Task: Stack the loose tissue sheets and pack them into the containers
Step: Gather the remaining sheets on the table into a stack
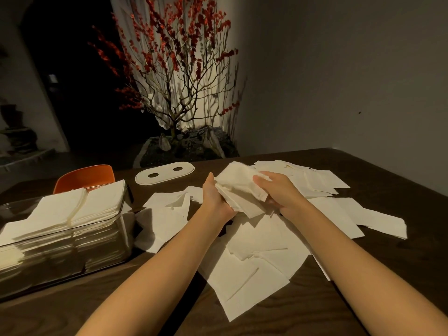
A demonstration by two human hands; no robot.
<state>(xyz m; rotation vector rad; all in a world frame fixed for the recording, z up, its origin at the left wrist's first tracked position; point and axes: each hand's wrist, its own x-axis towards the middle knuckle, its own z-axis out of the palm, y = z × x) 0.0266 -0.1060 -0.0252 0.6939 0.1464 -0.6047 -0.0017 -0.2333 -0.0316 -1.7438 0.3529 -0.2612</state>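
A dark wooden table (72, 309) fills the lower view, set against a grey wall (339, 69). Behind the far edge stands a bare-branched tree (179, 76) hung with red blossoms, rooted in a rocky planter (189, 146) and lit from below. An orange chair (84, 177) peeks over the far left side.

On the left of the table sits a clear container (60, 253), packed with tissue right past its rim; two stacks lie side by side on top, (72, 209) marking that pile. Beyond it, near the far edge, a white oval lid (164, 174) lies flat, two dark holes in it.

Loose sheets (254, 263) sprawl across the middle and right of the table, overlapping every which way, some reaching toward the near edge, others fanned out to the far right.

Above that spread, both arms come in from the bottom. Between the hands is a bundle (240, 187) of gathered sheets, lifted off the table, edges ragged and uneven. The left hand (215, 197) grips the bundle's left side, thumb up along the edge, fingers curled underneath and mostly hidden. The right hand (278, 190) clasps the right side, fingers curled over the top of the bundle and close together.
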